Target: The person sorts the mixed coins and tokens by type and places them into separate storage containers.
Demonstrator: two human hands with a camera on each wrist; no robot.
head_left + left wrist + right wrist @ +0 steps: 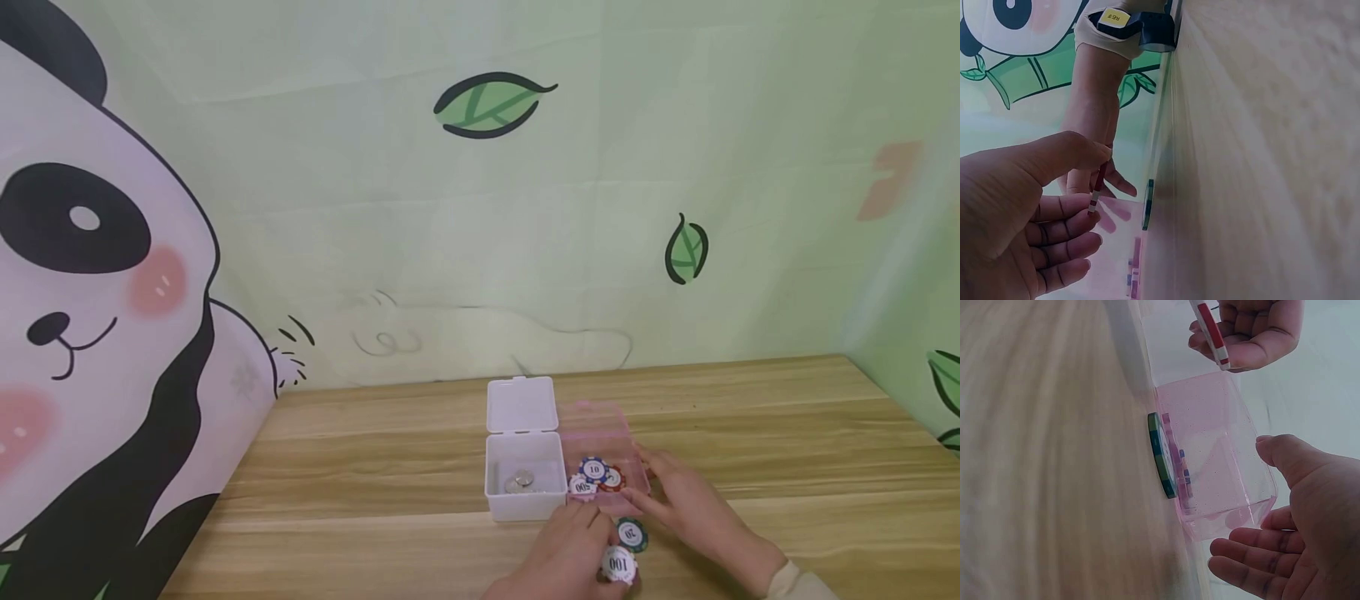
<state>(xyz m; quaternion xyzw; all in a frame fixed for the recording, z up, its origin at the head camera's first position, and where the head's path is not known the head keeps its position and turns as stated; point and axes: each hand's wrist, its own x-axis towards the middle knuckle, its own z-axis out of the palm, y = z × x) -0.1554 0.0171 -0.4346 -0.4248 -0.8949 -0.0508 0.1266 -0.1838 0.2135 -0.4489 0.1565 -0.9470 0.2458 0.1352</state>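
Note:
My left hand (562,550) pinches a poker chip (618,565) marked 100 between thumb and fingers, its red-and-white edge showing in the wrist views. Beside that chip, a green poker chip (632,534) marked 20 lies on the table, in front of the open pink box (626,446). Within this clear box are a blue chip (593,470), a red chip (614,478) and a white chip (581,487). My right hand (693,504) rests at the box's right side, thumb and index finger against it, the other fingers loosely extended in the right wrist view.
Left of the pink box stands a white box (525,506) with its lid (521,406) raised, several silver coins (523,478) inside. Both boxes are on a wood-grain table (360,475). A printed cloth backdrop (337,167) rises behind the table.

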